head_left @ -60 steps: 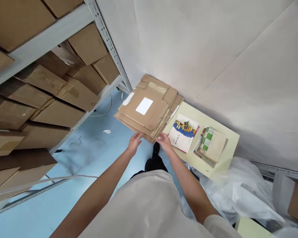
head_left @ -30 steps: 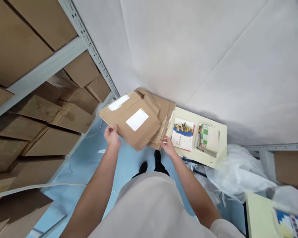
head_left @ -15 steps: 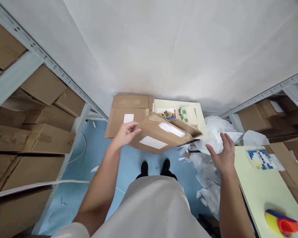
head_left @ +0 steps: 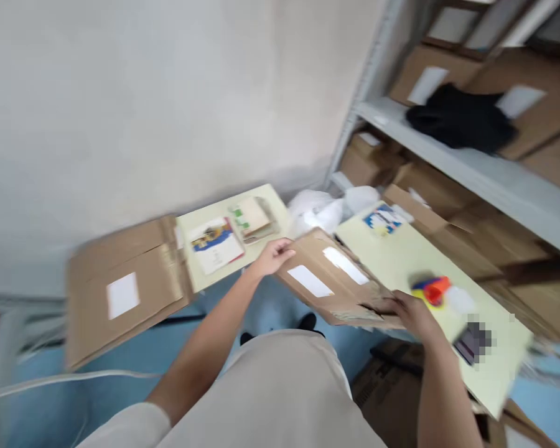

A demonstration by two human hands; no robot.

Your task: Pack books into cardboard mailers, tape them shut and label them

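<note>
A folded cardboard box [head_left: 326, 274] with two white labels hangs tilted in front of my body. Its upper left edge is pinched by my left hand [head_left: 274, 256], thumb on top. My right hand [head_left: 410, 314] grips the torn lower right end, its fingertips partly hidden by the card. Another flattened cardboard box [head_left: 154, 274] with one white label lies at the left on a pale table [head_left: 256, 254]. Beside it on that table are a booklet [head_left: 216, 244] and a small stack of green-and-white packets [head_left: 251, 218].
A second pale table [head_left: 380, 267] on the right bears a blue leaflet [head_left: 383, 219], a tape dispenser [head_left: 433, 290] and a blurred dark object [head_left: 471, 342]. White plastic bags [head_left: 315, 210] sit between the tables. Shelving [head_left: 476, 180] with cartons and a black cloth [head_left: 462, 121] stands at right.
My view has turned to the right. The held box has swung away from the flattened one toward the right table. My right hand, open and apart before, has closed on the box's end.
</note>
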